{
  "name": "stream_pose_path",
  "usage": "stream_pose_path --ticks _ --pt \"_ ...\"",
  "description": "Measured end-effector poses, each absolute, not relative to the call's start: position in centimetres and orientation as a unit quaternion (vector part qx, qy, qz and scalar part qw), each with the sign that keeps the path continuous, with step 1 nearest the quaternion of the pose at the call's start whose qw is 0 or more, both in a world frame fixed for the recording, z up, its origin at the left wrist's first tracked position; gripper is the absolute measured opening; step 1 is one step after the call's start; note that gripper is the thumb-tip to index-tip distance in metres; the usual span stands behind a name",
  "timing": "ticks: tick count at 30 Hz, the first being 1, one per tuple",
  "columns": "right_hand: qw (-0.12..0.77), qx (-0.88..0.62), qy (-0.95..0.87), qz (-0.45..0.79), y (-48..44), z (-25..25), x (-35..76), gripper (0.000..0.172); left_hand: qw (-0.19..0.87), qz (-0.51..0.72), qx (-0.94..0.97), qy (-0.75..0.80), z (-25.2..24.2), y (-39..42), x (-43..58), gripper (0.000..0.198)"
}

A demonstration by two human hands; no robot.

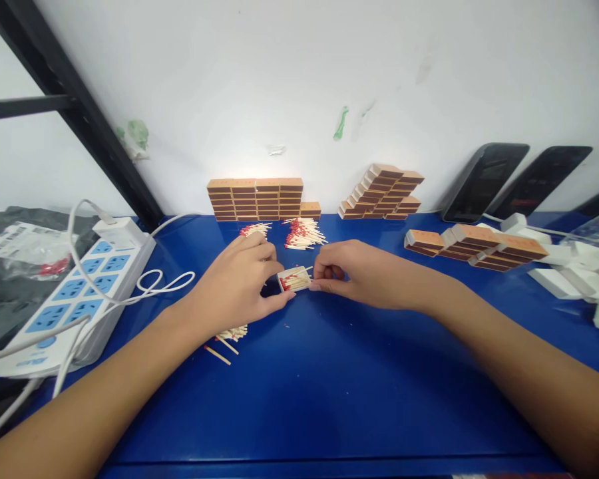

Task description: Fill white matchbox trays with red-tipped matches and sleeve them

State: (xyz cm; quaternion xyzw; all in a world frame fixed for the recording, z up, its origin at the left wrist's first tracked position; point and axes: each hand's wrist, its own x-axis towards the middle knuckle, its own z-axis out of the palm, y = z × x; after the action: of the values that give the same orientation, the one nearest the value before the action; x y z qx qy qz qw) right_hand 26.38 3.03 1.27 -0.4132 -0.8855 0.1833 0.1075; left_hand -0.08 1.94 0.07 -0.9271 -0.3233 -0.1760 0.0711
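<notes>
A small white matchbox tray (pixel 304 287) lies on the blue table with red-headed matches (pixel 293 279) inside, most heads toward its left end. My left hand (pixel 239 283) is closed around the tray's left end, thumb at the near side. At the right end, my right hand (pixel 352 273) has thumb and fingertips pinched together against the tray's edge; what is between them is hidden. Just behind the tray sits a loose pile of matches (pixel 304 233). Another pile (pixel 257 229) is partly covered by my left hand, and more matches (pixel 232 332) lie beside my left wrist.
Stacked matchboxes (pixel 254 199) stand along the wall, with a stepped stack (pixel 382 193) farther right. More matchboxes (pixel 474 245) and white trays (pixel 574 273) lie at right, near two dark phones (pixel 486 179) leaning on the wall. A power strip (pixel 80 299) with white cables occupies the left.
</notes>
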Motion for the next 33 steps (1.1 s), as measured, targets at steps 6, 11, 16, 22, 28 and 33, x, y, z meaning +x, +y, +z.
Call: stream_pose_path --ticks 6,11,16,22,28,33 --pt "0.14 -0.388 -0.9 0.143 3.21 1.3 26.28 0.012 0.068 -0.176 -0.927 -0.325 0.11 1.95 -0.01 0.032" --pt "0.149 -0.38 -0.906 0.109 3.14 1.13 26.16 0.012 0.071 -0.178 -0.927 -0.323 0.06 1.96 0.01 0.032" --pt "0.143 -0.393 -0.902 0.103 3.12 0.97 26.13 0.011 0.068 -0.181 -0.926 -0.324 0.02 1.98 -0.03 0.032" --pt "0.133 -0.406 -0.898 0.103 2.97 0.89 25.82 0.009 0.068 -0.179 -0.928 -0.321 -0.02 1.98 -0.09 0.032" --pt "0.132 -0.412 -0.897 0.089 2.9 0.85 25.56 0.009 0.07 -0.179 -0.928 -0.318 -0.02 1.97 -0.1 0.034" --pt "0.126 -0.413 -0.898 0.082 2.88 0.74 25.53 0.009 0.074 -0.186 -0.928 -0.313 -0.08 1.98 -0.09 0.034"
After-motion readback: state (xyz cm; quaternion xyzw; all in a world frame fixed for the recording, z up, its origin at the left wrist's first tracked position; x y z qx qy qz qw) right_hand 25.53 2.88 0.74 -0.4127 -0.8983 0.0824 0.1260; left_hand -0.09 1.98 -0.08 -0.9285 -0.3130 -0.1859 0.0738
